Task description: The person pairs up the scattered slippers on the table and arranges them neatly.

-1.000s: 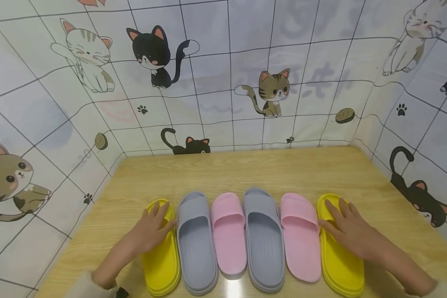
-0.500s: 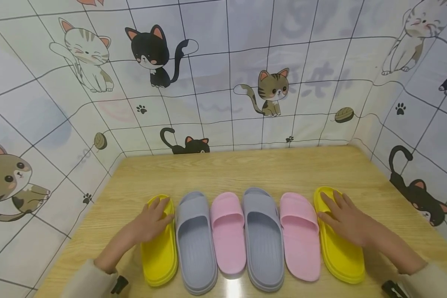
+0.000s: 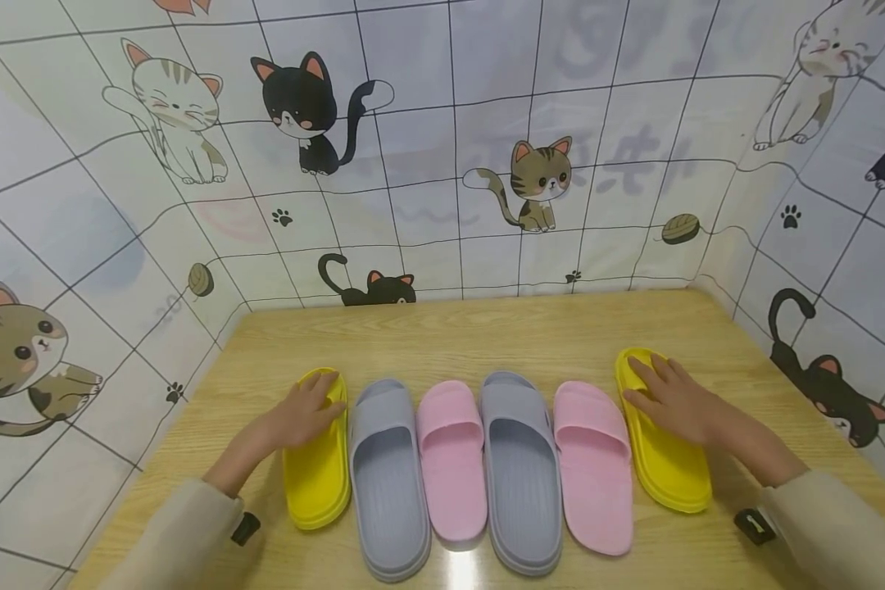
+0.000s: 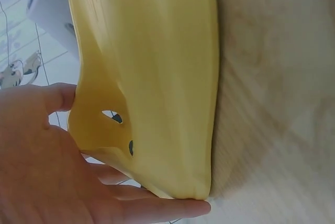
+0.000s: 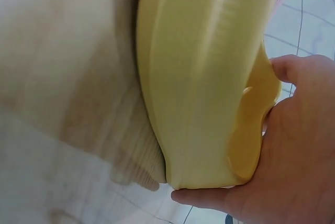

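One yellow slipper gripped by left hand, left wrist view: thumb at strap, finger at toe. Right wrist view: right hand grips other yellow slipper likewise. Head view: both outermost, grey slippers and pink slippers between; whether yellow soles touch table, hard to tell. Best: move both evenly, clear of neighbours. Versus second ago: yellow pair farther from person; others unmoved.

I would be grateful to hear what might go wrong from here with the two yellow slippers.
The left yellow slipper lies close beside a gray slipper, so a sideways slip of the left hand could nudge that one out of line.

The right hand holds the right yellow slipper near its toe, so the heel might swing and perhaps bump the neighboring pink slipper.
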`<state>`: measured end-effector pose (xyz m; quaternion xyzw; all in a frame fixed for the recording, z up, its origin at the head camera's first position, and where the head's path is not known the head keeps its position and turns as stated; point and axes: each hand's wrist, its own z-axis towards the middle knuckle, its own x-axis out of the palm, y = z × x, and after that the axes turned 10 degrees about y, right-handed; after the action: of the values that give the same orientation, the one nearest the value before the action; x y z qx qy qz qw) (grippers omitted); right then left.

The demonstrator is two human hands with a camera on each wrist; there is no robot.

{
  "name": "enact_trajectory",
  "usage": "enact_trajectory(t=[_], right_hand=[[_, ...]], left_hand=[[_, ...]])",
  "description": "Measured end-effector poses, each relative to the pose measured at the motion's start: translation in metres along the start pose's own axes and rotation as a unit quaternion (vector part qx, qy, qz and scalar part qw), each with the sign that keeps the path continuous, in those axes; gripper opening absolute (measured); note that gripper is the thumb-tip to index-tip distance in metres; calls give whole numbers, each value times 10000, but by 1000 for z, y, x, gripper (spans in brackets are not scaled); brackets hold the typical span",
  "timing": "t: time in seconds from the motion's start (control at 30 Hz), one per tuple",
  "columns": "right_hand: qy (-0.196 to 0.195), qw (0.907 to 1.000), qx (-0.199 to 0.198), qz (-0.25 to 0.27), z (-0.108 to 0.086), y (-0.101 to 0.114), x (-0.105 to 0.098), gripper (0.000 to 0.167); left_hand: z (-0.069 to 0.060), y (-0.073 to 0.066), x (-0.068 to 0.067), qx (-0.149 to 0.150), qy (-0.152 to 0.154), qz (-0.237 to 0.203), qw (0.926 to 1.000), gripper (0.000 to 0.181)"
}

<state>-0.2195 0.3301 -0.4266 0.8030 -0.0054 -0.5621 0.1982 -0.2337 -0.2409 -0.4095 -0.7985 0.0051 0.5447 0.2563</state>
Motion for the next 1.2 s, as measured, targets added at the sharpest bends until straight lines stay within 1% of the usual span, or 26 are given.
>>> enact_trajectory(t=[0.17,0.43,0.57,0.7,0.87,0.97,1.07,1.13,1.2], right_hand=[[-19,10000,36,-41,14,-6,-6,81],[-99,9999,6,-86,37,-17,-16,78],[-127,9999,-28,-88,46,-22,-18,76],[-205,9997,-44,-85,52,-26,-19,74],[-181,9998,15,-35,52,-28,-22,77],[-188,9997,66,-170,51,-27,-24,75],[-288,9986,59,-447,47,-24,-24,73],[-326,9974,15,-639,41,-20,-25,71],[-324,9960,-60,-836,32,-15,-26,70]], left_hand=[[12,6,-6,-74,105,-29,9999,62],[33,23,-16,-138,113,-29,9998,63],[42,28,-19,-82,69,35,9999,62],[49,31,-21,-49,-4,55,10000,62],[55,34,-22,65,-111,-86,9999,63],[55,34,-20,188,-248,-136,9994,60],[48,29,-18,220,-310,-1,9993,57],[39,23,-18,214,-226,80,9995,60],[29,17,-19,162,-19,168,9997,67]])
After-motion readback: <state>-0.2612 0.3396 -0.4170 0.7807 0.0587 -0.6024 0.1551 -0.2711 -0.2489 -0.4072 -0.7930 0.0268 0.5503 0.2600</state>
